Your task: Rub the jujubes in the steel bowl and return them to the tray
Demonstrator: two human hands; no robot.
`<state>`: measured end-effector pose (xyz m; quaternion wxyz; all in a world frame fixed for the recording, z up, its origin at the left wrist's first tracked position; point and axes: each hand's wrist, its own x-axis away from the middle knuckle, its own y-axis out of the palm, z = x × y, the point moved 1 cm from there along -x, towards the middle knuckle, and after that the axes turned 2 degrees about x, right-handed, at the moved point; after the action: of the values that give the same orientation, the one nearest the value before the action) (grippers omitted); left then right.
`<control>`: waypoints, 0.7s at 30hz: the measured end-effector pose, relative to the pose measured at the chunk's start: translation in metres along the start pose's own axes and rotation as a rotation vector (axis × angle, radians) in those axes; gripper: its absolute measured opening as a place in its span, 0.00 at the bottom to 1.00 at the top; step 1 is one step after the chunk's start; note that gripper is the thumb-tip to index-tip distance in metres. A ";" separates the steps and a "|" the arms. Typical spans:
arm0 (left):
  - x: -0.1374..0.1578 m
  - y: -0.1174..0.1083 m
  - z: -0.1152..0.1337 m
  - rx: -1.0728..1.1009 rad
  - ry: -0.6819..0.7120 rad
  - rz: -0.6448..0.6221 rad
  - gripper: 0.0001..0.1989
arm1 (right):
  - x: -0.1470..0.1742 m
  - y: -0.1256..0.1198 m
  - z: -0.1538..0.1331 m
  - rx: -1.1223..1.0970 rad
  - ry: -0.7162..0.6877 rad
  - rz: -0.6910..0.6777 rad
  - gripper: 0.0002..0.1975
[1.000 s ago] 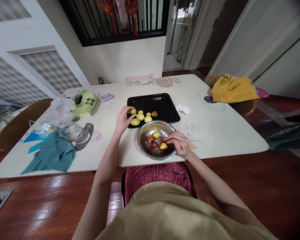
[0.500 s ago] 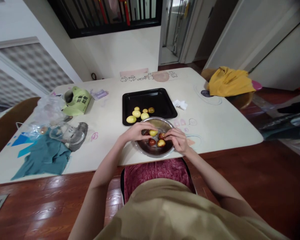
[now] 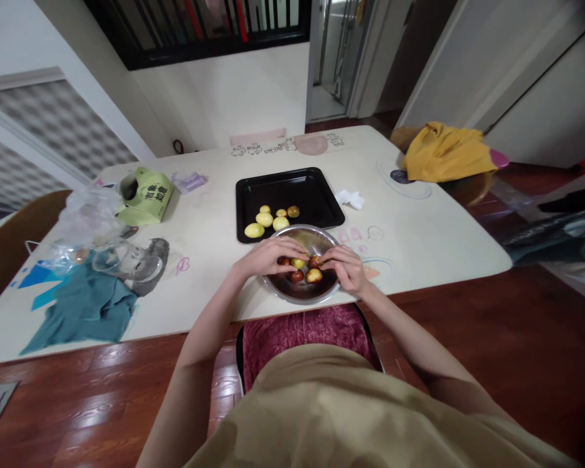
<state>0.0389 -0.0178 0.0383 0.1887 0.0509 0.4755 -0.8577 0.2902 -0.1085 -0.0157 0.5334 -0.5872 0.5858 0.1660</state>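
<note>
At white tabletop (image 3: 443, 227), with black tray (image 3: 287, 186) on it and steel bowl (image 3: 305, 292) just in front of tray. Reaching into bowl with left hand (image 3: 269, 255) and right hand (image 3: 350, 266). Inside bowl, gripping yellow fruit (image 3: 297, 263) in left, pinching reddish-brown fruit (image 3: 314, 261) in right.

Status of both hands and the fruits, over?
Left hand around yellow fruit, grip unclear. Right hand at reddish fruit. Both fruits inside steel bowl. Black tray beyond.
</note>
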 end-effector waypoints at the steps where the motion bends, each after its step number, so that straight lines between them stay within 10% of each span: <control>1: 0.000 0.000 0.000 0.007 0.000 0.000 0.18 | 0.000 0.000 0.000 0.001 -0.001 -0.003 0.21; 21: 0.001 0.001 -0.001 0.006 -0.012 0.015 0.16 | 0.001 0.001 0.000 -0.011 0.001 0.001 0.20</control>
<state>0.0385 -0.0180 0.0367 0.1978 0.0501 0.4712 -0.8581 0.2901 -0.1083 -0.0165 0.5298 -0.5899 0.5855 0.1690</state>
